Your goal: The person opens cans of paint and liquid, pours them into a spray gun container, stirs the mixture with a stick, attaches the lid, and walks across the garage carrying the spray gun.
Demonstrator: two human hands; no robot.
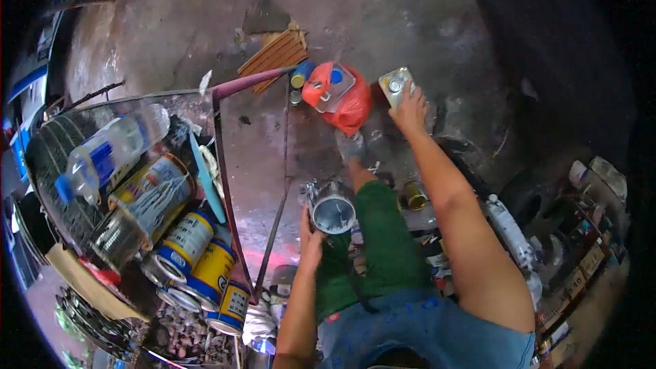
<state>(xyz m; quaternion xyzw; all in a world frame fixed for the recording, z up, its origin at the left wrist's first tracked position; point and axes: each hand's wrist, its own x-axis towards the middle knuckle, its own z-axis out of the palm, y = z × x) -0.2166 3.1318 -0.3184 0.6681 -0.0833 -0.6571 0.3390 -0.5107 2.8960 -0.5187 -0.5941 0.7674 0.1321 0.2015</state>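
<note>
A silvery metal cup or can (333, 210) is held upright in my left hand (311, 242), its open top facing the camera and its inside pale grey. My right hand (410, 111) reaches out to the right over the floor, fingers on a rectangular metal can (396, 86) with a round cap on its top. Between the two, beyond my foot, a red plastic bag (350, 106) holds a clear container with a blue cap (336, 76). Beside the bag are a small blue and yellow can (301, 74) and a smaller can.
On the left, a stand (61, 143) with a metal frame carries a clear plastic bottle (102, 157), several yellow and blue cans (210, 270) and a teal-handled tool (208, 178). Slatted wood (277, 57) lies on the floor ahead. Clutter and a tire (525, 198) are at the right.
</note>
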